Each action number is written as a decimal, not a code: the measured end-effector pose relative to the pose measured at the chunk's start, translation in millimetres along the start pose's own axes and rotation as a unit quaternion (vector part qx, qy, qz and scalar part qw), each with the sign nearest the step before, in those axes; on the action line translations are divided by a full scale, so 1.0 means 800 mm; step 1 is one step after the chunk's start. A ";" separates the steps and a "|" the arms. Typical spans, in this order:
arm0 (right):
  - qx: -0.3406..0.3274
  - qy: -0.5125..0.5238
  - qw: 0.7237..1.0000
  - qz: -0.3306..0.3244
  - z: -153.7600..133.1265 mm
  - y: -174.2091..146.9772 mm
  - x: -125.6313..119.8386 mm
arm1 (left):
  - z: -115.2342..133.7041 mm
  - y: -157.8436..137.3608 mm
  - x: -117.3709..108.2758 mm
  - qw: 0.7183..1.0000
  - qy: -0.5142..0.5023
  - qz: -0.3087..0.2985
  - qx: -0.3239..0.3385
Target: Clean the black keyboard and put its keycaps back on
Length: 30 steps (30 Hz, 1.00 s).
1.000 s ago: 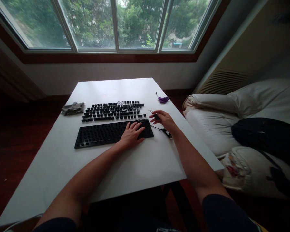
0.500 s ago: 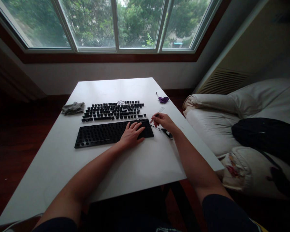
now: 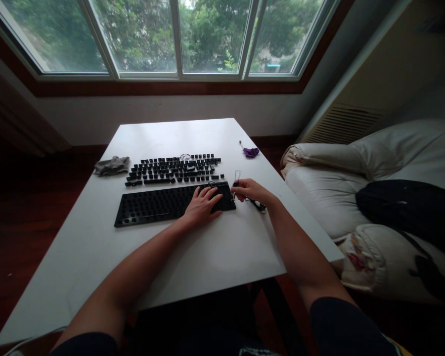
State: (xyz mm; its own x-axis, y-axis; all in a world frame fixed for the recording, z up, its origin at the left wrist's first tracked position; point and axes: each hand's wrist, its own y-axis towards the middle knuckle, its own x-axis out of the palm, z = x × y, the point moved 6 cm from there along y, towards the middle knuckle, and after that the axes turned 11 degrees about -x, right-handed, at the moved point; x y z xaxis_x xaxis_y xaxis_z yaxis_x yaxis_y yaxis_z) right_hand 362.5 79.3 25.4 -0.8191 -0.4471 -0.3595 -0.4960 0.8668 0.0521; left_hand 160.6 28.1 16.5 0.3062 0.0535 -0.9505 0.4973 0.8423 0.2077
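Observation:
A black keyboard (image 3: 152, 205) with its keycaps off lies across the white table. My left hand (image 3: 203, 203) rests flat on the keyboard's right part, fingers spread. At the keyboard's right end, my right hand (image 3: 250, 190) is closed round a wire keycap puller (image 3: 238, 175); thin wire loops stick up above the fingers, while its lower end is too small to make out clearly. Beyond the keyboard, rows of loose black keycaps (image 3: 159, 169) are laid out. A black cable with its plug (image 3: 259, 205) lies beside and partly under my right hand.
A grey cloth (image 3: 112, 166) lies left of the keycaps. Toward the table's right edge is a purple item (image 3: 250, 153) with a thin dark-tipped stick beside it. A cream sofa (image 3: 319, 198) bearing a black bag (image 3: 404, 207) stands right of the white table (image 3: 207, 257).
My right hand has turned, bringing the puller from a slant to upright with its wire loops pointing up, close to the keyboard's right end. My left hand stays put.

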 end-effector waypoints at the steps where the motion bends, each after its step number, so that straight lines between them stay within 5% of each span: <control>1: 0.001 -0.003 1.000 -0.011 -0.003 -0.002 0.001 | 0.000 0.000 0.000 1.000 0.000 0.000 0.000; 16: -0.061 -0.036 0.997 -0.042 -0.034 -0.018 0.001 | 0.001 0.000 0.000 1.000 -0.002 -0.012 -0.002; 30: -0.007 0.021 0.995 -0.102 -0.025 -0.026 -0.007 | 0.003 0.001 0.000 1.000 0.004 -0.009 0.000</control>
State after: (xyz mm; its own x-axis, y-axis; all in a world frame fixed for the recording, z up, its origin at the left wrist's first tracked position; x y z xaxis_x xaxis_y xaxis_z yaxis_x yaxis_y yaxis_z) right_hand 371.6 59.2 45.1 -0.7114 -0.6228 -0.3257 -0.6575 0.7534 -0.0047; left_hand 163.0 27.3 17.5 0.2908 0.0422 -0.9559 0.5030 0.8431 0.1902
